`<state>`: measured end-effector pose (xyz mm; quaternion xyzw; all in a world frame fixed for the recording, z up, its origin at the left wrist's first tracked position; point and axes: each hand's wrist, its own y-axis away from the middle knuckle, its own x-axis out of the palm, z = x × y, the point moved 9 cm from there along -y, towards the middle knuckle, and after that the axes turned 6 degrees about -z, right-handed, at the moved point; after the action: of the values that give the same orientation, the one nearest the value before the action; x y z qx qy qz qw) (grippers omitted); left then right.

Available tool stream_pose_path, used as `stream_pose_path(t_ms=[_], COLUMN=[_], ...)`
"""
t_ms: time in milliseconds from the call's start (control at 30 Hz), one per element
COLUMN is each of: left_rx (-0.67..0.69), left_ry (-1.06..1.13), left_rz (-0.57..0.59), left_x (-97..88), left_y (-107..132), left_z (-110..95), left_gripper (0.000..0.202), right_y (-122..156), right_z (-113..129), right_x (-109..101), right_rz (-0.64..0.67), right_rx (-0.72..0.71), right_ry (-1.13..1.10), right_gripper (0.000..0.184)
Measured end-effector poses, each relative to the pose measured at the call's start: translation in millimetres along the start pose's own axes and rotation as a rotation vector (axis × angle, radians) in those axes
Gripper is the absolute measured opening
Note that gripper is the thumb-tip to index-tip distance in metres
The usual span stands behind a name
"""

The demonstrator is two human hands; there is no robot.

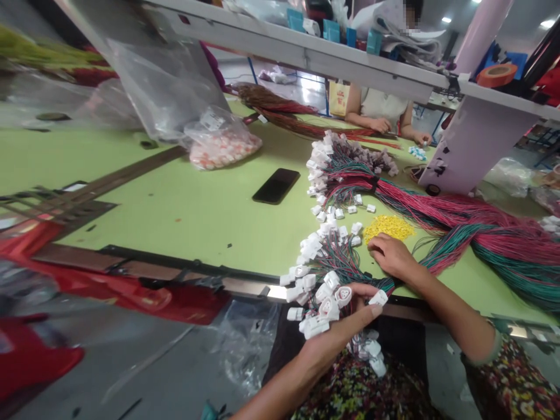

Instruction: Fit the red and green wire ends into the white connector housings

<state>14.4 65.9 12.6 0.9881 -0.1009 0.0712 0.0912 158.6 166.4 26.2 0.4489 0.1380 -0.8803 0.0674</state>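
White plastic connectors [331, 308] lie bunched in your left hand [336, 331], its curled fingers hiding part of the bundle; your right hand [392, 256], half open, rests on red-and-green wires [455, 233] across the green table [175, 221].

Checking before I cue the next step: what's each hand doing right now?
Left hand: closed, holding a bunch of white wire connectors.
Right hand: open, resting on the red-and-green wires.

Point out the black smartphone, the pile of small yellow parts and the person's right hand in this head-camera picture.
Black smartphone [276, 186]: head view, point on its dark screen.
Pile of small yellow parts [388, 228]: head view, point on the middle of the pile.
Right hand [394, 256]: head view, point on the back of the hand.
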Motion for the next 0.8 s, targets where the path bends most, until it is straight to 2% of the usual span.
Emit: stream_pose_path(t_ms=[100,300,400,533,700,800], left_rx=[-0.007,0.007,0.017,0.009,0.015,0.012], left_ry=[0.011,0.007,-0.016,-0.015,0.033,0.049], left_rz=[0.008,-0.012,-0.028,-0.010,-0.010,-0.037], left_x=[0.3,-2.6,-3.5,-1.6,-1.9,-3.7], left_y=[1,0,0,0,0,-1], left_z=[-1,1,1,1,-3,-2], left_gripper=[0.026,0.026,0.025,0.024,0.018,0.017], right_y=[3,12,13,12,10,12], right_z=[-11,-34,-30,-20,-16,-13], right_x=[-6,-12,-9,-8,-12,-15], right_rz=[0.003,-0.035,-0.046,-0.061,-0.070,-0.053], right_rx=[0.016,0.105,0.107,0.086,0.083,0.103], right_ry=[-0.060,-0.186,-0.201,-0.182,-0.205,-0.274], right_gripper=[0.022,0.012,0.006,0.005,0.014,0.009])
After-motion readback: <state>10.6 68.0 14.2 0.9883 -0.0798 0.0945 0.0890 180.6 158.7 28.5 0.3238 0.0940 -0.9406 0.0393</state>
